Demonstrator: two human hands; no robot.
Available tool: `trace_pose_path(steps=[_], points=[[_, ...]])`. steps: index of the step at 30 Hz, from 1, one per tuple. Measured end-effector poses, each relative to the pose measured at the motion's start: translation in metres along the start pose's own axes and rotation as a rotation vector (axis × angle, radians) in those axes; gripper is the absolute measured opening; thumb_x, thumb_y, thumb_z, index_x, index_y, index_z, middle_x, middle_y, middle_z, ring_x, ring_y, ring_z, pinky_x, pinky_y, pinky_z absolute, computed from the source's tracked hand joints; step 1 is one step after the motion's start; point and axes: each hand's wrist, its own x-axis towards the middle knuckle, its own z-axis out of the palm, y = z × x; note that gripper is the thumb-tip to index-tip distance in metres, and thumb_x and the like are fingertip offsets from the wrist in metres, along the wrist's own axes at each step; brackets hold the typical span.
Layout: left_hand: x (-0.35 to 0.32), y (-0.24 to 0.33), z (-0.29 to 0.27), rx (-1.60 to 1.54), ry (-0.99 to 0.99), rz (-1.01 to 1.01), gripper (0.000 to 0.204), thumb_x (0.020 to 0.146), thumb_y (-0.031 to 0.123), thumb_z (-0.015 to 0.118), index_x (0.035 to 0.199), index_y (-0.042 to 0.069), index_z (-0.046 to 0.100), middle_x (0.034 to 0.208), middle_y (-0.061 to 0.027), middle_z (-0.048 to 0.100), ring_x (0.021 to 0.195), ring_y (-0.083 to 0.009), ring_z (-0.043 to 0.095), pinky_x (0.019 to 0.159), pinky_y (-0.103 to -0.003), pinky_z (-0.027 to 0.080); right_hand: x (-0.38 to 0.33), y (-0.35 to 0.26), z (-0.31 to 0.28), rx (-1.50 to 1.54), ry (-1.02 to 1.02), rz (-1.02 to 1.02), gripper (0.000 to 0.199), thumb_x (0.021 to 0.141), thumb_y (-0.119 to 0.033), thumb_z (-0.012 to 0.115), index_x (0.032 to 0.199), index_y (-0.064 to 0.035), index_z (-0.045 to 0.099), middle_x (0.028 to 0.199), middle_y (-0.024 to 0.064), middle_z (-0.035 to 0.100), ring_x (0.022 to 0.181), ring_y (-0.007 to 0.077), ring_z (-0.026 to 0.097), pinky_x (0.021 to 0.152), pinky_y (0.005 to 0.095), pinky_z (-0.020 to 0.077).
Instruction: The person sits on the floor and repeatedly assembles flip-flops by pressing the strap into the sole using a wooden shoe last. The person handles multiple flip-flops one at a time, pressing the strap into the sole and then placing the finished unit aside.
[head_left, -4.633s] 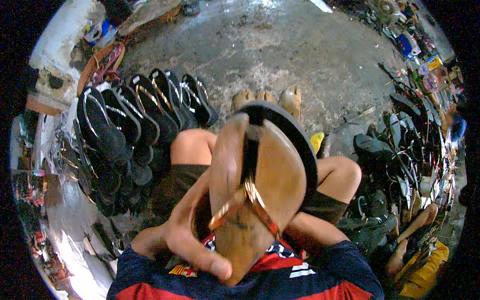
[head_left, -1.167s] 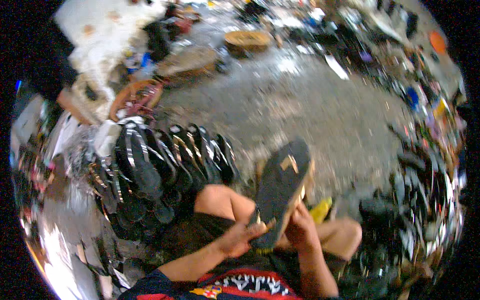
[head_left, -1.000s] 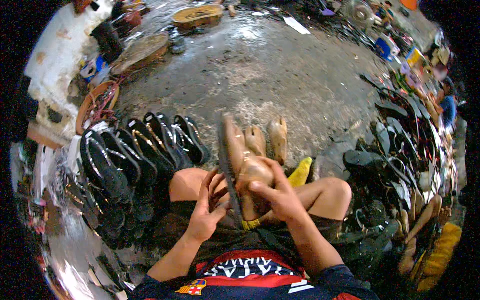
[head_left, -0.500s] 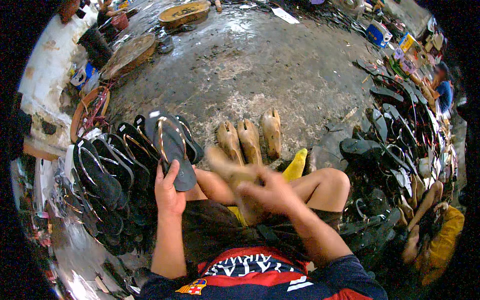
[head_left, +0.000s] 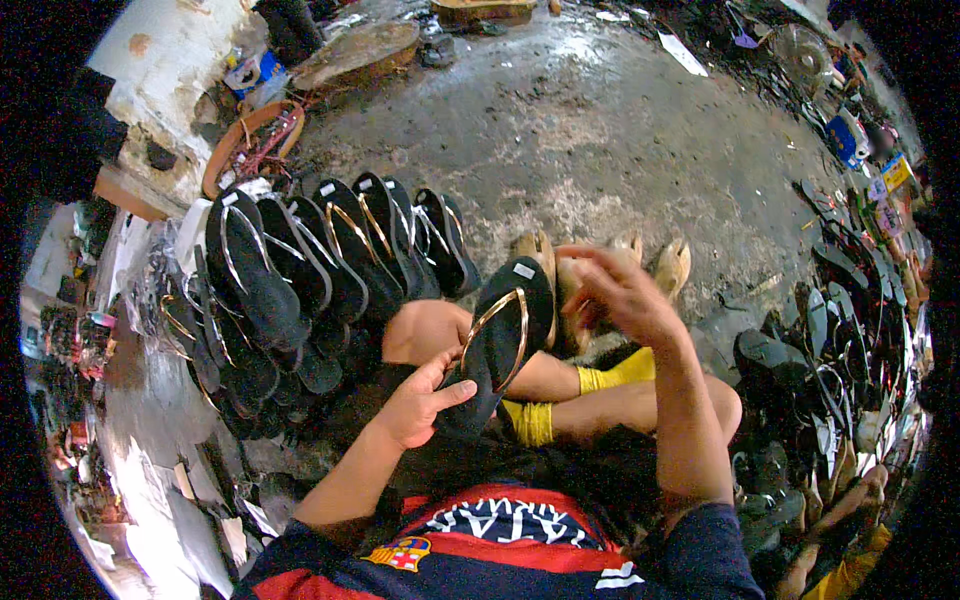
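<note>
My left hand [head_left: 420, 403] grips the heel end of a black flip-flop [head_left: 500, 340] with gold straps, holding it over my left knee [head_left: 425, 330] with its toe end pointing away from me. My right hand [head_left: 620, 292] is raised just right of it, fingers spread and curled, holding nothing that I can see. Behind that hand several tan wooden shoe forms [head_left: 672, 265] stand on the floor. I sit with legs crossed, and a yellow object [head_left: 618, 373] lies against my shin.
A row of black flip-flops with gold straps [head_left: 330, 255] leans in a stack at my left. More dark sandals [head_left: 840, 330] pile up along the right. Bare concrete floor [head_left: 600, 120] stretches ahead. A white wall, a round basket [head_left: 250, 145] and clutter lie at upper left.
My left hand has brought the black flip-flop from the stack on the left back over my knee. My right hand has lifted off my lap toward the wooden forms.
</note>
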Motion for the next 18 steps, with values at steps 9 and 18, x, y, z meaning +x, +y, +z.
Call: trace_pose_path(steps=[9,18], points=[[-0.012,-0.015,-0.002,0.293,-0.015,-0.088,0.042,0.098,0.017,0.07,0.134,0.0,0.058,0.123,-0.0059,0.066,0.109,-0.0129,0.061,0.1,-0.03,0.048,-0.006,-0.021,0.029,-0.462,-0.222,0.267,0.077,0.102,-0.069,0.042,0.079,-0.0013,0.071,0.063,0.0073,0.06,0.059,0.0184,0.057,0.055,0.0371,0.0468],[-0.113,0.062,-0.039,0.566,0.595,0.787,0.062,0.097,0.016,0.067,0.153,0.01,0.044,0.15,-0.0049,0.051,0.136,-0.0198,0.049,0.115,-0.034,0.039,-0.024,-0.019,-0.016,-0.171,0.303,-0.079,0.049,0.105,-0.042,0.056,0.139,-0.0066,0.059,0.084,0.006,0.07,0.068,0.0117,0.063,0.062,0.0281,0.0537]])
